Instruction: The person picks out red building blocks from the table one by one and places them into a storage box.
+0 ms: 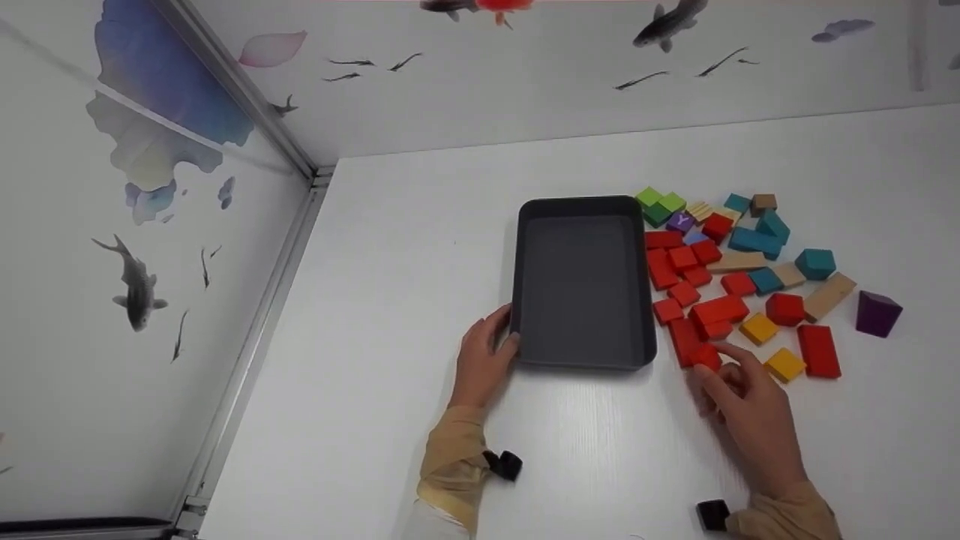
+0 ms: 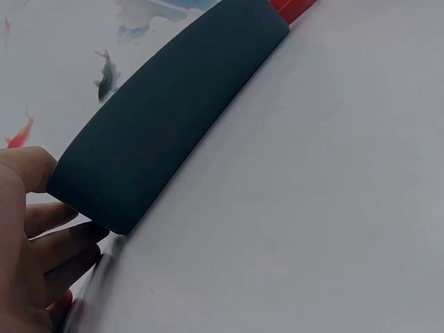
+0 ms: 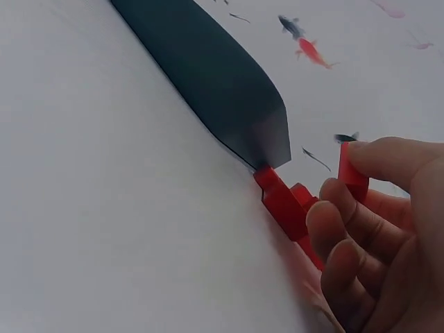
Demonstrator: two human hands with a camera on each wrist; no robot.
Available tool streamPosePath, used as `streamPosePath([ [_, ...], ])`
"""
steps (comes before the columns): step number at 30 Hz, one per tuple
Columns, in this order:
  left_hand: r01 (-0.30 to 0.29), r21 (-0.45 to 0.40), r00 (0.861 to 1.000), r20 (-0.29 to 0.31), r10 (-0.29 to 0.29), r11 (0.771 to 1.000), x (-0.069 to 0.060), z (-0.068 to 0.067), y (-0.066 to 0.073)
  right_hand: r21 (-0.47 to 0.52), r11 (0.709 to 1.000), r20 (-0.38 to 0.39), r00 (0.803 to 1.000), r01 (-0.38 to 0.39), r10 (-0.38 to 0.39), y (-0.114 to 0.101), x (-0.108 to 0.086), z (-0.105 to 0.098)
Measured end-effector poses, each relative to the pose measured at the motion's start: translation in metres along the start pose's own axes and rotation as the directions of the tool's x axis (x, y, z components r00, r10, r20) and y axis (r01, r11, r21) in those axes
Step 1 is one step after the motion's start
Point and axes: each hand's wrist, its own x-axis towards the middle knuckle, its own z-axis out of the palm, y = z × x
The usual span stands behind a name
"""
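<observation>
A dark grey rectangular tray (image 1: 585, 292) lies on the white table with a bare inside. At its lower left corner my left hand (image 1: 484, 360) holds the wall; the left wrist view shows the thumb and fingers about the tray's corner (image 2: 159, 118). Right of the tray, my right hand (image 1: 754, 412) pinches a small red block (image 3: 354, 173) between thumb and fingers. Under and behind that block lie more red blocks (image 1: 682, 341), which the right wrist view shows partly hidden by the fingers. Two yellow blocks (image 1: 785, 365) are close by the right hand.
Many wooden blocks spread along the tray's right side: green ones (image 1: 660, 204), teal ones (image 1: 756, 241), plain wood planks (image 1: 829, 297) and a purple one (image 1: 877, 313) farthest right. A patterned wall (image 1: 525, 90) stands behind the table, and another panel (image 1: 150, 300) at the left.
</observation>
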Motion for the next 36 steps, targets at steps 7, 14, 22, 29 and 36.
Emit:
streamPosePath([
  [7, -0.047, -0.012, 0.999, 0.004, 0.047, 0.999, 0.001, 0.0, -0.002, 0.026, 0.996, 0.006, 0.996, 0.091, -0.091, -0.001, -0.005, 0.007],
  [14, -0.105, -0.007, 0.994, -0.005, 0.105, 0.994, 0.002, -0.001, -0.002, 0.005, 0.984, 0.011, 0.984, 0.18, -0.18, 0.0, -0.006, 0.014],
  [22, -0.105, -0.013, 0.994, -0.007, 0.105, 0.994, 0.003, 0.0, -0.002, 0.035, 0.982, 0.051, 0.981, 0.186, -0.188, -0.005, -0.003, 0.02],
  [29, -0.123, -0.01, 0.992, -0.01, 0.123, 0.992, 0.003, 0.0, -0.004, 0.049, 0.979, 0.084, 0.976, 0.197, -0.201, -0.008, 0.0, 0.026],
  [36, -0.093, -0.019, 0.996, -0.005, 0.093, 0.996, 0.003, 0.001, -0.004, 0.067, 0.978, 0.088, 0.976, 0.196, -0.201, -0.01, 0.005, 0.031],
])
